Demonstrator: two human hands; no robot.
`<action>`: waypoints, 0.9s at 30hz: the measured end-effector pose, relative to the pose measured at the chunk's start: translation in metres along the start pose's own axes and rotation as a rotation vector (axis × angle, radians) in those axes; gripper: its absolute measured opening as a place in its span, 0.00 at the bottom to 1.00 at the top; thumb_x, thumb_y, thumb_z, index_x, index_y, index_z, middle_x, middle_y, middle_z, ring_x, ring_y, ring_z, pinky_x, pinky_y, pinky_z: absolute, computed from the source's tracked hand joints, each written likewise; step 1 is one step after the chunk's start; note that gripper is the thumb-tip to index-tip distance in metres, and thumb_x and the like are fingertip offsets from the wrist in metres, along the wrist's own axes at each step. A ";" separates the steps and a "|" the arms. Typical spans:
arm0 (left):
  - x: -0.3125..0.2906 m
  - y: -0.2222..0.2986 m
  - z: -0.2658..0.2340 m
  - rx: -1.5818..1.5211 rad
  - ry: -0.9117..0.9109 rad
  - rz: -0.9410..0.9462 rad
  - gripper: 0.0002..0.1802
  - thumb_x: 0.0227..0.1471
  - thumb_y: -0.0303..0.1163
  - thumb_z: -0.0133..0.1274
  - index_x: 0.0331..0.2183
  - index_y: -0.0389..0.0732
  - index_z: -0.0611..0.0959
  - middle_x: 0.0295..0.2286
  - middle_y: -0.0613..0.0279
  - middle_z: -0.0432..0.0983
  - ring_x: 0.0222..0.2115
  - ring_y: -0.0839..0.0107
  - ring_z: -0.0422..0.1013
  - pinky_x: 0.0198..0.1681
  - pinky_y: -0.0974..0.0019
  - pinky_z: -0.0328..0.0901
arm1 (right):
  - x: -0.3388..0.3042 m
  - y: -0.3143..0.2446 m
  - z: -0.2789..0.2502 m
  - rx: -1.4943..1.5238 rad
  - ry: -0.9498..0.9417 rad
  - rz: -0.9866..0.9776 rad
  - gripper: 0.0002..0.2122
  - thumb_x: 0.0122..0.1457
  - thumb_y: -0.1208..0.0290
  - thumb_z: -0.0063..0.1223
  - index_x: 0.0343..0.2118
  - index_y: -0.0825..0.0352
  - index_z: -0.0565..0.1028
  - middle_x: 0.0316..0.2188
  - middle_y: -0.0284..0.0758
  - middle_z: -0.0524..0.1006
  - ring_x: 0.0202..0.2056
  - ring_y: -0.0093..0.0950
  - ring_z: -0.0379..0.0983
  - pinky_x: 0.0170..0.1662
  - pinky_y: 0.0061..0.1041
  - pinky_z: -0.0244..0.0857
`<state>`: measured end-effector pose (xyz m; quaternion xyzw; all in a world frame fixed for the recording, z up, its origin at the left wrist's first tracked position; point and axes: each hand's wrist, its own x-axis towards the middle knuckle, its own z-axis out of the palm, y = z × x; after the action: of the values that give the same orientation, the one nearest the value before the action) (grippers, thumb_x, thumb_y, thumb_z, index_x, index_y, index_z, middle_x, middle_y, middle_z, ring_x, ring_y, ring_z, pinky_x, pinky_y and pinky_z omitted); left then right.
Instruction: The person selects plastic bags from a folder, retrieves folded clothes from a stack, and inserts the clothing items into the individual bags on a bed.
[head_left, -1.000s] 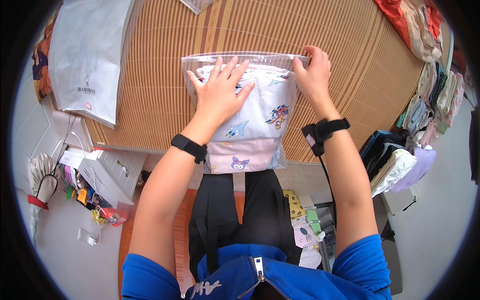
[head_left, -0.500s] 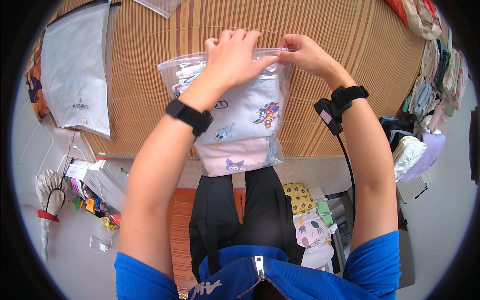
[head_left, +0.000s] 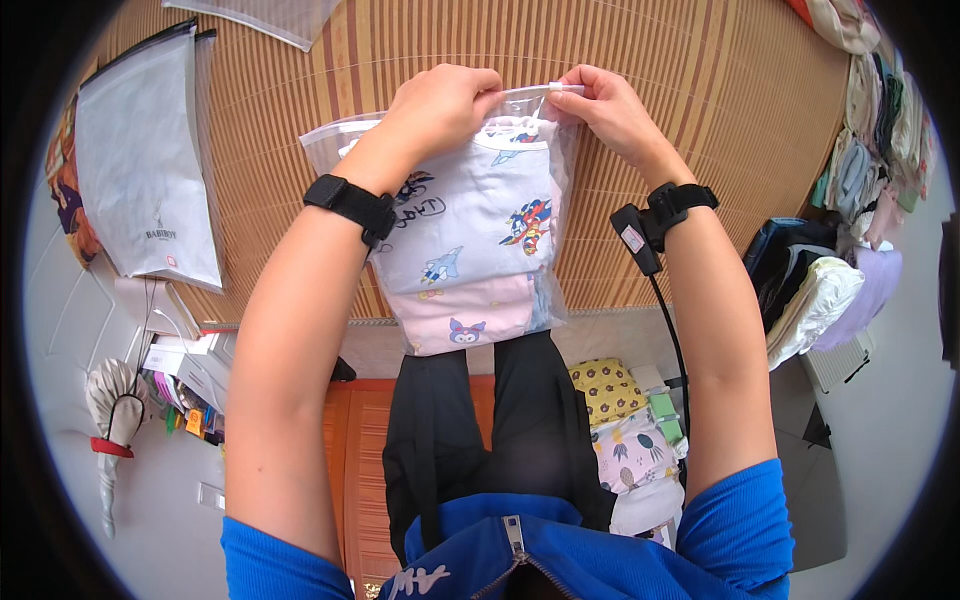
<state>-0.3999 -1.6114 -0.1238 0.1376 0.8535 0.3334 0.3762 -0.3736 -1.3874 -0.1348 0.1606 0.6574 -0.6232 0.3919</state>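
A clear zip bag [head_left: 563, 215] lies at the near edge of the slatted bamboo mat, its mouth on the far side. Inside it are folded clothes: a white garment [head_left: 465, 225] printed with cartoon figures and planes, and a pink one [head_left: 480, 305] nearer me. My left hand [head_left: 445, 105] is closed on the bag's top edge, fingers curled over the zip strip. At the right end of that strip my right hand [head_left: 605, 105] pinches the white zip slider [head_left: 556, 87] between thumb and forefinger.
On the bamboo mat [head_left: 680, 120], a white frosted zip bag [head_left: 150, 160] lies at left and another clear bag [head_left: 290, 15] at the far edge. Piled clothes [head_left: 800, 280] stand at right. Folded patterned cloths [head_left: 610, 395] lie below the mat, near my legs.
My left hand has gone from lying spread over the bag's top to gripping its edge, slightly left. The zip strip now lifts at the right, where my right hand still pinches it.
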 end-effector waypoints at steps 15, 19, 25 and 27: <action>0.051 0.029 0.019 -0.019 0.072 0.233 0.11 0.47 0.36 0.52 0.28 0.36 0.79 0.24 0.51 0.77 0.27 0.56 0.73 0.31 0.60 0.66 | 0.009 0.008 -0.014 0.152 -0.036 0.114 0.05 0.56 0.70 0.55 0.32 0.65 0.72 0.28 0.27 0.76 0.30 0.13 0.71 0.33 0.10 0.63; 0.056 0.028 0.021 -0.040 0.023 0.164 0.12 0.46 0.35 0.53 0.28 0.35 0.79 0.24 0.50 0.76 0.26 0.55 0.73 0.30 0.60 0.66 | 0.011 0.013 -0.018 0.148 -0.019 0.135 0.05 0.56 0.71 0.55 0.30 0.64 0.72 0.28 0.27 0.75 0.30 0.13 0.71 0.33 0.11 0.64; 0.047 0.013 0.008 -0.022 -0.040 0.202 0.11 0.47 0.33 0.53 0.29 0.34 0.78 0.23 0.50 0.76 0.25 0.58 0.72 0.30 0.61 0.65 | 0.009 0.014 -0.022 0.220 -0.049 0.133 0.05 0.56 0.70 0.56 0.30 0.63 0.72 0.29 0.26 0.76 0.30 0.14 0.72 0.34 0.12 0.65; 0.037 0.004 -0.001 -0.002 -0.079 0.179 0.10 0.47 0.32 0.53 0.29 0.33 0.78 0.23 0.51 0.75 0.25 0.59 0.72 0.30 0.63 0.65 | 0.010 0.015 -0.019 0.234 -0.043 0.132 0.05 0.56 0.70 0.56 0.30 0.62 0.72 0.29 0.26 0.77 0.30 0.14 0.72 0.34 0.12 0.65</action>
<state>-0.4259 -1.5905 -0.1407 0.2260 0.8218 0.3609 0.3786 -0.3755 -1.3698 -0.1546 0.2346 0.5597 -0.6717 0.4248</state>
